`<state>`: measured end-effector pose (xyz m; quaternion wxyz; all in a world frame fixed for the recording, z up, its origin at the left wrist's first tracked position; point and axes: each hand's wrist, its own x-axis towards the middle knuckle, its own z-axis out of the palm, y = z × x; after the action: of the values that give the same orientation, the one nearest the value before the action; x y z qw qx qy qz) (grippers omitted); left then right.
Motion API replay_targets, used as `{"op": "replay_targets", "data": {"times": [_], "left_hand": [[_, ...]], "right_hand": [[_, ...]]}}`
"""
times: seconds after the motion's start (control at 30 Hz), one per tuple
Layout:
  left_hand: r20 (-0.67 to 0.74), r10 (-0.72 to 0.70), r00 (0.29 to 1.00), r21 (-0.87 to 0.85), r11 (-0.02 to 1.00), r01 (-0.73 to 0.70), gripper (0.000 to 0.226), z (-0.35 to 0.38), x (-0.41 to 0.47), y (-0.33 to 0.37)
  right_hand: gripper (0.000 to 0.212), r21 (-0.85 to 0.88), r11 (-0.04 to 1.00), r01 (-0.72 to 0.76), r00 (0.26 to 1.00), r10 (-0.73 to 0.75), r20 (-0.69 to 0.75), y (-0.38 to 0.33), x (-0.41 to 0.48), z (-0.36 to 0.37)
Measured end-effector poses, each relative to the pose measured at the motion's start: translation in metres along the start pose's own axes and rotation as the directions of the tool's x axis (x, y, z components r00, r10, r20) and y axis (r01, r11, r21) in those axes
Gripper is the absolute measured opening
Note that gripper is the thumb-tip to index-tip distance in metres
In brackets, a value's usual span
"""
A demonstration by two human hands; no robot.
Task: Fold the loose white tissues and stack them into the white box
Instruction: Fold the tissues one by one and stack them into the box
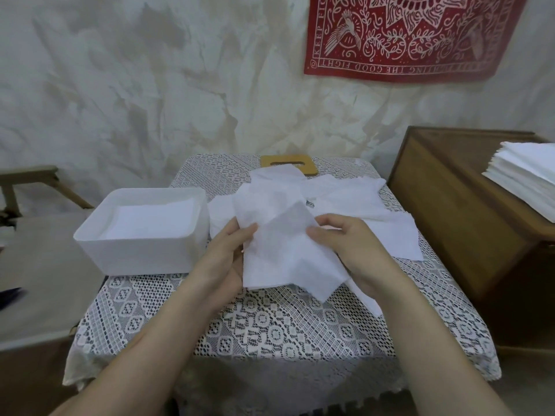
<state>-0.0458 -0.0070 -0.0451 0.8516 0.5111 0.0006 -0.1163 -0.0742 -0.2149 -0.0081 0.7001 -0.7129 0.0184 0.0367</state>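
**One tissue in both hands, box at left**

- Tissue (285, 250): white, creased, partly doubled over. Held just above the middle of the worktop (270, 325), with one lower corner hanging toward the lace cloth (144, 298).
- Left hand (231, 250): grips the tissue's left edge. Fingers (247, 231) clamped on the paper, thumb on top, the rest hidden under the sheet.
- Right hand (348, 244): grips the tissue's right side. Thumb pressed on top, other fingers curled beneath the paper.
- Pile (345, 199): loose white tissues, unfolded and overlapping. Spread on the worktop behind and to the right of the held tissue, reaching near the right edge on one side and just beside the box on the other.
- Box (144, 247): white, open-topped, rounded corners. Stands on the left side of the worktop, left of the left hand.
- Folded tissues (153, 220): flat and white, lying inside the box below its rim.
- Lid (288, 163): wooden, slotted. Lies flat at the far edge of the worktop, partly under the pile.
- Cabinet (450, 220): brown wood, right of the worktop.
- Stack (528, 181): white sheets, squared up on top of the cabinet.
- Hanging (414, 34): red printed cloth on the wall, upper right.
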Motion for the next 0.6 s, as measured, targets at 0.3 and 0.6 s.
{"op": "replay_targets", "data": {"times": [0.3, 0.6], "left_hand": [[-0.007, -0.082, 0.997, 0.083, 0.993, 0.082, 0.041, 0.000, 0.002, -0.016], [0.023, -0.049, 0.999, 0.004, 0.999, 0.049, 0.042, 0.004, -0.006, -0.006]], "right_hand": [[0.014, -0.384, 0.923, -0.011, 1.000, 0.003, -0.022, 0.013, 0.009, 0.013], [0.012, 0.054, 0.998, -0.044, 0.999, 0.044, -0.005, 0.009, 0.006, 0.020]]}}
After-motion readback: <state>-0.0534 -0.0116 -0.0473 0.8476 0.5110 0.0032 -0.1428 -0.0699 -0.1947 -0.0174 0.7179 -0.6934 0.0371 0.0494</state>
